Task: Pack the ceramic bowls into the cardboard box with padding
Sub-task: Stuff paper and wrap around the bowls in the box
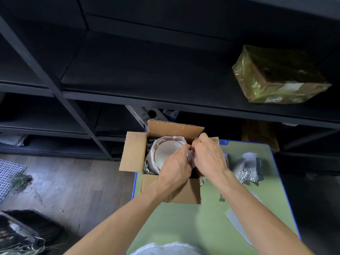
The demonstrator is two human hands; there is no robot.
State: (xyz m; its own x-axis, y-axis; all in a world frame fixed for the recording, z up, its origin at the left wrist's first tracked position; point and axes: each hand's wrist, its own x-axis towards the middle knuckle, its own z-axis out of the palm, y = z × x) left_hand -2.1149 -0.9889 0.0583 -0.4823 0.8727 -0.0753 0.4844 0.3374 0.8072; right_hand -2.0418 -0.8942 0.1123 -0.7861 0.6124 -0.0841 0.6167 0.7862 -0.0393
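An open cardboard box [133,151] stands at the far left corner of a green table [193,223]. Inside it a white ceramic bowl [165,150] lies tilted on its side, wrapped in white padding [176,138]. My left hand [174,167] reaches into the box and its fingers pinch the padding at the bowl's right rim. My right hand [207,153] is just beside it, also pinching the white padding between thumb and fingers. Silvery padding shows at the box's left inner edge. The box's right inside is hidden by my hands.
Loose silver and white padding pieces [248,168] lie on the table right of the box, and a flat sheet [237,223] lies nearer me. Dark shelving [147,100] stands behind, holding a taped parcel [276,76]. A black crate [24,230] sits on the floor at left.
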